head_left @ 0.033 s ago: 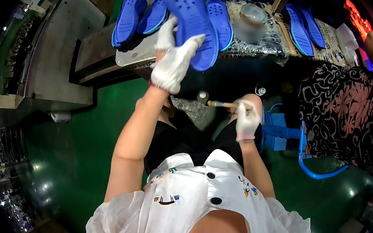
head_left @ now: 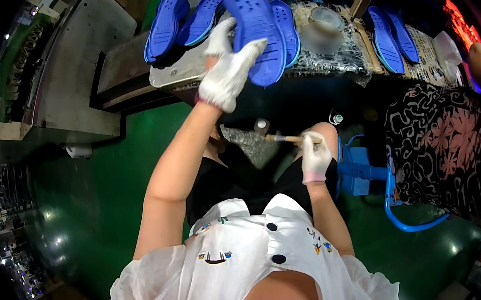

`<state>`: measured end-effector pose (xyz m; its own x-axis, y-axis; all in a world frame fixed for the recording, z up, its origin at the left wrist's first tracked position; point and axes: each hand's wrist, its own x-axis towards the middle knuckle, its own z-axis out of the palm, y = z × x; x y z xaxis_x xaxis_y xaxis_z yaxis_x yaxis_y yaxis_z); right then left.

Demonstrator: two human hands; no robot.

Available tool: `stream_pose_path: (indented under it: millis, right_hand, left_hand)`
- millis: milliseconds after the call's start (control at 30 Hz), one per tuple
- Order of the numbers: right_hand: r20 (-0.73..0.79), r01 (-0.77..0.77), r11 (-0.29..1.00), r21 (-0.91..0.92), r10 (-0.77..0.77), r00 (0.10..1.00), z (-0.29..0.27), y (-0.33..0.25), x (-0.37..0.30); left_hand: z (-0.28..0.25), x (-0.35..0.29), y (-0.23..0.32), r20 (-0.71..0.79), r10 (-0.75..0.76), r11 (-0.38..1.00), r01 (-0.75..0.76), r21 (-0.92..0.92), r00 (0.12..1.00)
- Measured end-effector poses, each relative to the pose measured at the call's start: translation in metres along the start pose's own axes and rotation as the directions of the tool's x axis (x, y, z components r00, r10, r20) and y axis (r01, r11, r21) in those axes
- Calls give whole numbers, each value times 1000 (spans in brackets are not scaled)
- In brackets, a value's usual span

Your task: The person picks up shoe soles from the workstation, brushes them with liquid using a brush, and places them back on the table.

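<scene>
My left arm [head_left: 174, 164] stretched forward, gloved left hand [head_left: 224, 79] raised, fingers [head_left: 253, 52] and thumb [head_left: 221, 34] spread, gripping; my right hand [head_left: 316, 160] lower, fingers curled, right forearm [head_left: 329, 216] slanting inward

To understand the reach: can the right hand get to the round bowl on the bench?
Probably yes: the right hand holds only a paintbrush, and nothing seems to block the bowl; the held blue sole is farther left.
</scene>
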<state>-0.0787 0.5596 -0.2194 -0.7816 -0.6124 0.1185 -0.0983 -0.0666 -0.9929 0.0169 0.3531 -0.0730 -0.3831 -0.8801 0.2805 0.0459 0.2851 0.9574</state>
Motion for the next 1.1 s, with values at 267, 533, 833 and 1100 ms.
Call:
stream_pose_path:
  millis: [267, 533, 833, 1100]
  right_hand:
    - [82, -50, 983, -175, 65, 994, 1, 22, 3]
    - [105, -10, 974, -224, 34, 994, -1, 34, 6]
    - [197, -36, 987, -154, 67, 978, 7, 31, 2]
    - [224, -10, 988, -156, 45, 974, 6, 32, 0]
  left_hand:
    - [21, 61, -27, -8, 36, 706, -19, 708, 999]
    - [-114, 64, -14, -232, 392, 406, 59, 912, 890]
    - [-149, 101, 0, -275, -300, 411, 384, 827, 913]
    - [-152, 109, 6, -126, -367, 371, 269, 889, 922]
